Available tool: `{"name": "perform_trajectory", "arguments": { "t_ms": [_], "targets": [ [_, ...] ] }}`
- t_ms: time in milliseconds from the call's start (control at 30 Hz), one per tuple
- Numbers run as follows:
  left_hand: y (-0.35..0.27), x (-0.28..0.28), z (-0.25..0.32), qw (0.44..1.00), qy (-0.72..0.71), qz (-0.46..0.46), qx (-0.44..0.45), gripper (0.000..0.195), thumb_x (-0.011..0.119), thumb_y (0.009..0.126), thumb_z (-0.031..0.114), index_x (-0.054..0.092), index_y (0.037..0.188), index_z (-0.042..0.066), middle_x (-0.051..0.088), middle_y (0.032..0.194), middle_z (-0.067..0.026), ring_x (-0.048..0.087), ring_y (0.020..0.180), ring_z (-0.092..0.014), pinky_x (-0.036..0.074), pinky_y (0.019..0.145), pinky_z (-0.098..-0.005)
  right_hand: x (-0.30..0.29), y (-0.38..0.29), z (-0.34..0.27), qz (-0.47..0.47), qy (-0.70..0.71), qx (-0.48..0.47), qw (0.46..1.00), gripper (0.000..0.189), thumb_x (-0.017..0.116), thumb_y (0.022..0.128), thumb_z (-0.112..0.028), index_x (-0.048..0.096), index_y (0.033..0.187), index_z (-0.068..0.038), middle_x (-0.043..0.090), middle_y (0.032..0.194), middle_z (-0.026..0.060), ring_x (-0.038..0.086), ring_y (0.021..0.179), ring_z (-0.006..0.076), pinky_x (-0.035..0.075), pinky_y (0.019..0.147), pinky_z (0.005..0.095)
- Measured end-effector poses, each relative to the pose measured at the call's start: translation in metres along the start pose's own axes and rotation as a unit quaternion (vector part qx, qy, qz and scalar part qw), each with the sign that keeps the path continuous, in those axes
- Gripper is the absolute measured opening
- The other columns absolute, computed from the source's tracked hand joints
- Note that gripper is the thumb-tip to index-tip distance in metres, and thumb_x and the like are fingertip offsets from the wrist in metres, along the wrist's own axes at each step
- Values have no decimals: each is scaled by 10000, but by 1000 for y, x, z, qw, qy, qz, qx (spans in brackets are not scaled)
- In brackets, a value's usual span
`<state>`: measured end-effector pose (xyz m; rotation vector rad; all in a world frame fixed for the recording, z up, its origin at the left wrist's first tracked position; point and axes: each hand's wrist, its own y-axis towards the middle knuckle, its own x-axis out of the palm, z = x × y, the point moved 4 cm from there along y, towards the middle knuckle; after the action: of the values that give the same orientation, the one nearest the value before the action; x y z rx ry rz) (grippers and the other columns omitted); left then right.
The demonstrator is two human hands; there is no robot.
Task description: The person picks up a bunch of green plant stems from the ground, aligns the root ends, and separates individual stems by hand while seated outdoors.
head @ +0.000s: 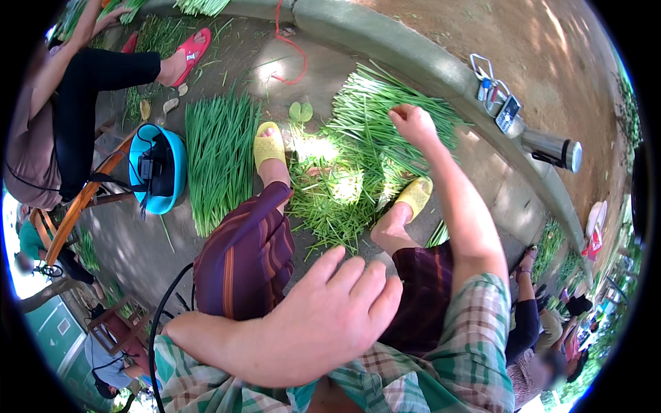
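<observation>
My left hand (335,310) is held palm down across my lap, its fingers a little bent and nothing seen in them. Out over a pile of long green stalks (382,103) is my right hand (413,124), its fingers curled; whether it pinches a stalk cannot be made out. A neat bed of green leafy stalks (222,160) lies left of my yellow slipper (269,144). Loose green trimmings (330,206) are heaped between my feet, the other yellow slipper (414,197) at their right edge.
A blue basin (179,175) holding a dark device stands at left, by a seated person's legs. Along the concrete curb (439,67) are a steel flask (550,147), a keypad phone (508,113) and small items. A red cord (302,57) lies on the ground. More people sit at both sides.
</observation>
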<state>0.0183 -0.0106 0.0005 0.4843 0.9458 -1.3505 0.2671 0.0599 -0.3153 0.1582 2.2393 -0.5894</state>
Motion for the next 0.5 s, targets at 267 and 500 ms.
{"name": "perform_trajectory", "arguments": {
  "t_ms": [267, 500],
  "targets": [
    [-27, -18, -43, 993, -69, 75, -66, 347, 603, 810, 197, 579, 1111, 25, 591, 1085, -135, 580, 997, -254, 448, 933, -440, 98, 50, 2, 130, -14, 124, 984, 365, 741, 759, -407, 716, 1029, -162, 627, 871, 70, 617, 837, 230, 516, 751, 368],
    [-41, -19, -60, 990, -69, 103, -72, 285, 559, 825, 218, 607, 1034, 30, 629, 1000, -122, 610, 916, -223, 479, 887, -434, 68, 59, 40, 226, 236, 82, 942, 198, 701, 832, -252, 680, 909, -71, 667, 746, 46, 629, 693, 144, 513, 682, 323]
  ]
}}
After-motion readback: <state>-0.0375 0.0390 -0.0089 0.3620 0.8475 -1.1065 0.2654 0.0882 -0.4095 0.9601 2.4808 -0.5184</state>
